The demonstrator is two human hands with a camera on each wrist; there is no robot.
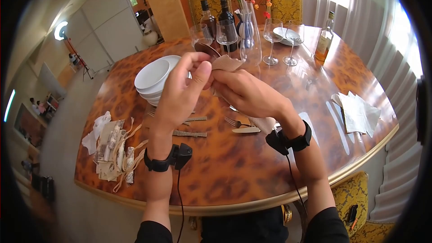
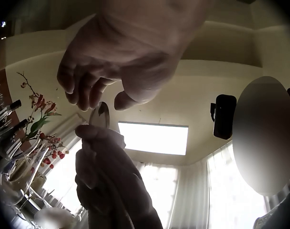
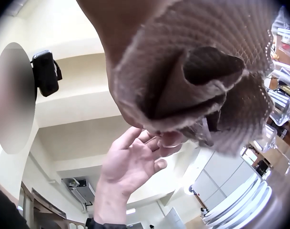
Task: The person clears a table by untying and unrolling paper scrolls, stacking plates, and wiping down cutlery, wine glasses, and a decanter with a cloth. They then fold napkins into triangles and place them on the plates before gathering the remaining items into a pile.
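My right hand (image 1: 249,91) grips a beige textured napkin (image 1: 227,63) gathered around a spoon (image 1: 208,50), held up above the table. The spoon's rounded bowl (image 2: 101,115) sticks out at the top of the fist in the left wrist view; its handle is hidden. In the right wrist view the napkin (image 3: 197,95) hangs in loose, open folds. Close to the spoon bowl is my left hand (image 1: 180,83), its fingers loosely bent. From the left wrist, this hand (image 2: 128,57) shows thumb and fingertips right by the bowl, not closed on it.
White bowls (image 1: 152,76) are stacked behind my left hand. A fork (image 1: 234,122) and a knife (image 1: 246,130) lie under my hands. Wine glasses (image 1: 271,38), dark bottles (image 1: 226,15) and a whisky-coloured bottle (image 1: 324,40) stand farther back. Wrapped bundles with ribbons (image 1: 114,150) lie left, white napkins (image 1: 359,111) right.
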